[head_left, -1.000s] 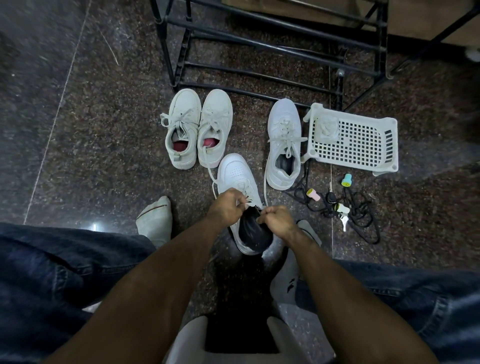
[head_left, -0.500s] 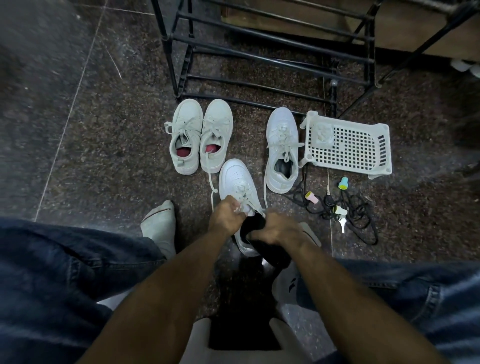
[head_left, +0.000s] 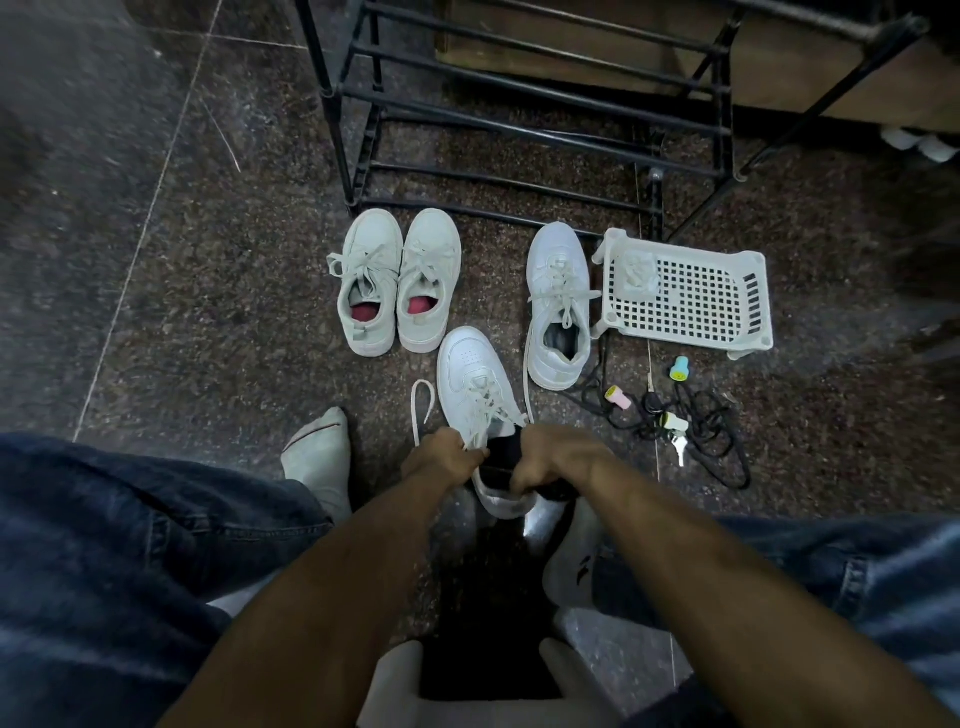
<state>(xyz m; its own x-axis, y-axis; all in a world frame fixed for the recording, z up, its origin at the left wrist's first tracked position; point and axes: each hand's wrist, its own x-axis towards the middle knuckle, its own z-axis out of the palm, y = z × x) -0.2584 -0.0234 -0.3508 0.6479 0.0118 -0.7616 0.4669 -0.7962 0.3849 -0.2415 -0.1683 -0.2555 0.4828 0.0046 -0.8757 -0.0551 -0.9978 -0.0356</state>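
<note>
A white sneaker (head_left: 470, 371) lies on the dark floor between my knees, toe pointing away, laces loose. My left hand (head_left: 444, 454) grips its left collar edge beside the laces. My right hand (head_left: 558, 460) holds a black sock or cloth (head_left: 501, 454) at the shoe's opening, fingers curled round it. The heel of the shoe is partly hidden by my hands. Its mate, a second white sneaker (head_left: 558, 306), stands just beyond to the right.
A pale pair of sneakers with red insoles (head_left: 397, 283) stands at the foot of a black metal rack (head_left: 498, 130). A white plastic basket (head_left: 691, 296) lies to the right, with black cords and small keys (head_left: 670, 415) before it. My socked feet (head_left: 317, 457) flank the shoe.
The view has tilted, showing more of the rack. My right hand has drawn back toward the heel with the black cloth. My left hand stays on the collar.
</note>
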